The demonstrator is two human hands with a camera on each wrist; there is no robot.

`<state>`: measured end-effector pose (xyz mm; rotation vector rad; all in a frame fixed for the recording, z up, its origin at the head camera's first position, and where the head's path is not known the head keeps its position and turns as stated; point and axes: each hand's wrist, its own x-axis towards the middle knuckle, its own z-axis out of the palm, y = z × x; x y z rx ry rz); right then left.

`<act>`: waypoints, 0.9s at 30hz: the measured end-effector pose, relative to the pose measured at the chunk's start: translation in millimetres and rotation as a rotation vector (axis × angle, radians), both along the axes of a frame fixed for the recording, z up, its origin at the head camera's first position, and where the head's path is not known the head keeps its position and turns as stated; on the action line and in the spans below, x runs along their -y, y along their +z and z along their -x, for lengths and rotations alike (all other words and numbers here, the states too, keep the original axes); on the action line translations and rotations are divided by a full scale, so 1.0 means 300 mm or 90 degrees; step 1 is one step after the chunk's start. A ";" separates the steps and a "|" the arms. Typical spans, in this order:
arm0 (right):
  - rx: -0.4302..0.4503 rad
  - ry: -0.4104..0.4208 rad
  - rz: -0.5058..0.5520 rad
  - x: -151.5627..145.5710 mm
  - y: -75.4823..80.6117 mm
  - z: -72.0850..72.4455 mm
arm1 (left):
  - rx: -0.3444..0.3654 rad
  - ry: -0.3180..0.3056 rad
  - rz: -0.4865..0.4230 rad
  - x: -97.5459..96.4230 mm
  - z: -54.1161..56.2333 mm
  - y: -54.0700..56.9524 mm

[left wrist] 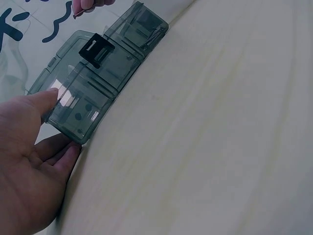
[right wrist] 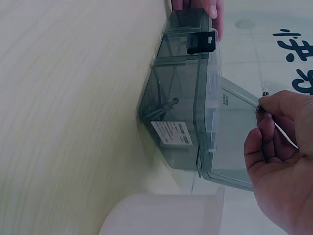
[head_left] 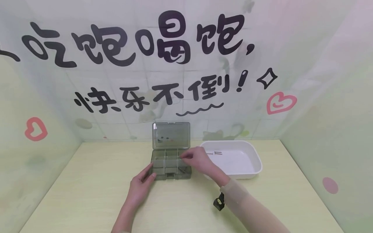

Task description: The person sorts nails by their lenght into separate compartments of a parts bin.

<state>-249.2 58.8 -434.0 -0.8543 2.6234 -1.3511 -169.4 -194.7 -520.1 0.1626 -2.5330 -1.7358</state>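
Note:
A grey see-through compartment box [head_left: 171, 164] stands on the table with its lid [head_left: 171, 136] raised at the back. My left hand [head_left: 141, 186] grips its front left corner, thumb on one side and fingers on the other [left wrist: 36, 156]. Over the right-hand compartments, my right hand [head_left: 199, 160] pinches a small screw [right wrist: 260, 105] between thumb and forefinger; its head sticks up past the fingertips. Several screws [right wrist: 164, 108] lie together in the front right compartment, visible through the box wall. A black latch [left wrist: 97, 50] sits at the middle of the front.
A white tray [head_left: 257, 161] stands right of the box, with a few screws [head_left: 218, 153] on its floor at the left; my right forearm passes over its near left corner. A lettered wall [head_left: 186, 77] rises behind the table. Something black [head_left: 219, 202] hangs by my right sleeve.

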 end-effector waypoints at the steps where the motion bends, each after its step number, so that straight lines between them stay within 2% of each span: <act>1: 0.001 0.000 -0.001 0.006 0.000 -0.001 | 0.000 0.000 0.000 0.000 0.001 0.000; 17: -0.026 -0.001 -0.047 0.090 -0.025 0.007 | 0.002 0.000 -0.005 -0.007 0.007 0.004; 27: -0.020 -0.002 -0.046 0.047 -0.037 0.020 | 0.008 0.004 0.000 -0.003 0.005 0.001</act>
